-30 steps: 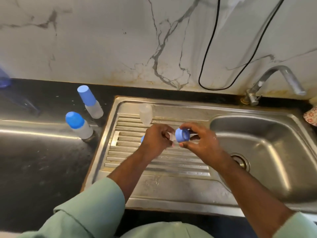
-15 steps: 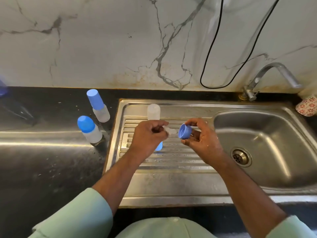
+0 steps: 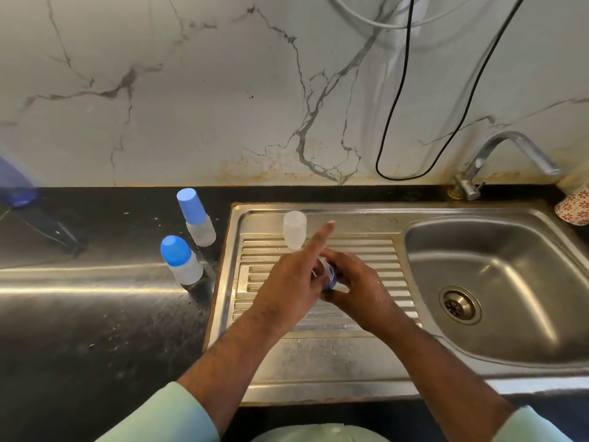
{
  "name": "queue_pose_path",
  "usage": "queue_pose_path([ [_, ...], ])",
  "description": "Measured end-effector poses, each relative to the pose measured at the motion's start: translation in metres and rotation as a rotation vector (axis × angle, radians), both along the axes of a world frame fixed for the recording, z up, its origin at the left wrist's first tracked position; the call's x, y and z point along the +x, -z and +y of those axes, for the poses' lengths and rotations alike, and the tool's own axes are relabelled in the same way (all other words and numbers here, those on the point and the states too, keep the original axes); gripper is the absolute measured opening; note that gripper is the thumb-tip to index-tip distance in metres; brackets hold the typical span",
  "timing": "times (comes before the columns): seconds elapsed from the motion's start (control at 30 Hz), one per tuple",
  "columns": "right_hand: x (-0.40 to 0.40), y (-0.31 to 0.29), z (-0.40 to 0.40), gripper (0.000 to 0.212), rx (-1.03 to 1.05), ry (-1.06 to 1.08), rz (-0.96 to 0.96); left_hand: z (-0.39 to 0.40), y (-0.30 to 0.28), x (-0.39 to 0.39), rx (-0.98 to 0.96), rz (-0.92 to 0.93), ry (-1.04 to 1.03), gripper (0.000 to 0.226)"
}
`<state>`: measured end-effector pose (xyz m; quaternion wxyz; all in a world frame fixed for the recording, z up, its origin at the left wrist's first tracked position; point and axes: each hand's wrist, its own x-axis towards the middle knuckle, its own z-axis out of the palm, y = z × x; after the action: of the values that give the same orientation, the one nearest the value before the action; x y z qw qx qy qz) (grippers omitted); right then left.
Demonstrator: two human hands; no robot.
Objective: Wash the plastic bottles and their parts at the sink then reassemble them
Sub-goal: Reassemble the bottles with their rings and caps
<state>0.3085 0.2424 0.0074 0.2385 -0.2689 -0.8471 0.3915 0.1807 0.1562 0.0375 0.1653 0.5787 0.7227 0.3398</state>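
Note:
Over the drainboard (image 3: 366, 250), both my hands meet around a small blue screw ring (image 3: 330, 275) with a clear plastic piece set in it. My right hand (image 3: 360, 291) curls round the ring from the right. From the left, my left hand (image 3: 290, 285) holds the clear piece, its index finger sticking straight out. An uncapped clear bottle body (image 3: 294, 229) stands at the back of the drainboard, just beyond my left index finger. Two capped bottles with blue caps (image 3: 195, 216) (image 3: 181, 260) stand on the black counter to the left.
The steel sink basin (image 3: 497, 282) with its drain (image 3: 459, 304) lies to the right, the tap (image 3: 510, 154) behind it. A patterned cup (image 3: 575, 205) sits at the far right. A black cable (image 3: 392, 122) hangs on the marble wall. A blue object (image 3: 16, 186) is at the far left.
My hands have come together: the clear piece in my left hand has gone into the blue ring held by my right. My left index finger now points outward.

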Motion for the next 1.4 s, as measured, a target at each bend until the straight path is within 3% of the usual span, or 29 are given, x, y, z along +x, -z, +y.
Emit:
queue_pose_path([
  [0.07, 0.0, 0.003, 0.0, 0.056, -0.044, 0.034, 0.007, -0.005, -0.007, -0.001, -0.049, 0.054, 0.058, 0.067],
  [0.13, 0.004, 0.001, 0.0, 0.054, -0.164, 0.09, 0.029, -0.012, -0.014, -0.007, 0.08, 0.02, -0.012, 0.053],
  [0.2, 0.008, -0.004, 0.0, 0.055, -0.236, 0.137, 0.064, -0.018, -0.014, -0.013, 0.283, -0.277, -0.281, 0.041],
  [0.27, 0.01, -0.008, -0.002, 0.054, -0.303, 0.146, 0.151, -0.019, -0.009, -0.017, 0.185, -0.736, -0.538, 0.027],
  [0.37, 0.007, -0.013, -0.008, 0.062, -0.385, 0.087, 0.228, -0.021, 0.008, -0.005, -0.3, -1.351, -0.459, 0.03],
  [0.47, 0.004, -0.017, -0.012, 0.072, -0.316, 0.044, 0.143, -0.025, 0.022, 0.012, -0.366, -1.596, -0.347, 0.046],
  [0.63, 0.011, -0.029, -0.007, 0.059, 0.101, -0.099, -0.188, -0.029, 0.028, 0.021, -0.291, -1.722, -0.378, 0.047],
  [0.8, 0.003, -0.045, -0.013, 0.037, 0.227, -0.144, -0.154, -0.024, 0.025, 0.019, -0.175, -1.839, -0.418, 0.031],
  [0.93, 0.003, -0.04, -0.023, 0.046, 0.346, -0.133, -0.142, -0.016, 0.017, 0.014, -0.213, -1.821, -0.497, 0.012],
  [1.17, -0.003, -0.025, -0.032, 0.066, 0.669, -0.185, -0.242, -0.007, 0.013, 0.007, -0.397, -1.803, -0.71, 0.016],
  [1.27, -0.003, -0.014, -0.041, 0.066, 0.695, -0.158, -0.268, -0.007, 0.02, 0.009, -0.375, -1.788, -0.793, 0.016],
  [1.4, -0.009, -0.004, -0.051, 0.057, 0.549, -0.005, -0.206, -0.004, 0.027, 0.017, -0.241, -1.727, -0.944, 0.013],
])
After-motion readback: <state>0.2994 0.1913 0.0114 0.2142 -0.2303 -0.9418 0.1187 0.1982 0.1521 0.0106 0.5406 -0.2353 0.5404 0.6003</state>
